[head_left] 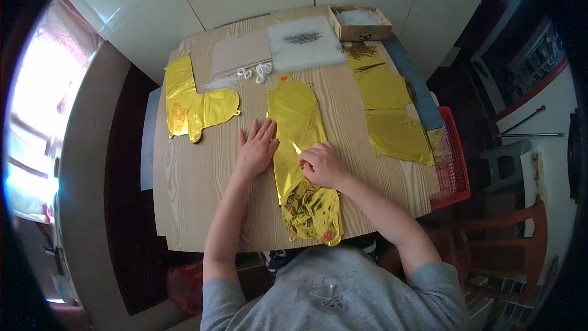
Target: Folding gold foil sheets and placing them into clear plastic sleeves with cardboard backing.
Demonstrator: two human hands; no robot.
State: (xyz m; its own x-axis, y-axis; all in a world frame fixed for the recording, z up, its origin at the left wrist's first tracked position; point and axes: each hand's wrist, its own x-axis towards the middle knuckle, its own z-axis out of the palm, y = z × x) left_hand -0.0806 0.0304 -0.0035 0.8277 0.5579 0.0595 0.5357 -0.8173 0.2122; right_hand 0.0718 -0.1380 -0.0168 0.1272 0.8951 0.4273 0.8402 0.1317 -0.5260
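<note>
The bench [196, 178] is a light wood-grain top with rounded corners.

Left to right:

1. Gold foil balloon, left [195, 107]: one piece, flat and uninflated, of glossy, mirror-like film with an irregular outline. It lies at the left edge, toward the far left corner.
2. Cardboard sheet [240, 53]: one piece, matte beige, rectangular, at the far edge.
3. White cord [257, 72]: a small loose coil, just in front of the cardboard sheet.
4. Left hand [257, 147]: laid palm down, fingers extended and spread. It holds nothing. The fingertips rest at the left border of the centre balloon.
5. Gold foil balloon, centre [300, 119]: one long piece, flat, running from mid-bench to the near edge. The far half is smooth. The near half is heavily creased. A small red dot shows at each end.
6. Clear plastic bag [304, 43]: one piece, translucent, wrinkled, at the far edge.
7. Right hand [321, 164]: rests on the middle of the centre balloon. The fingers are curled and pinched closed on a fold of the foil.
8. Cardboard box [360, 22]: one small, open, brown box, at the far right corner.
9. Gold foil pieces, right [389, 110]: flat, glossy pieces, overlapping along the right edge. Their exact count cannot be told.
10. Red plastic basket [454, 165]: one piece, with lattice walls, just beyond the right edge.
</note>
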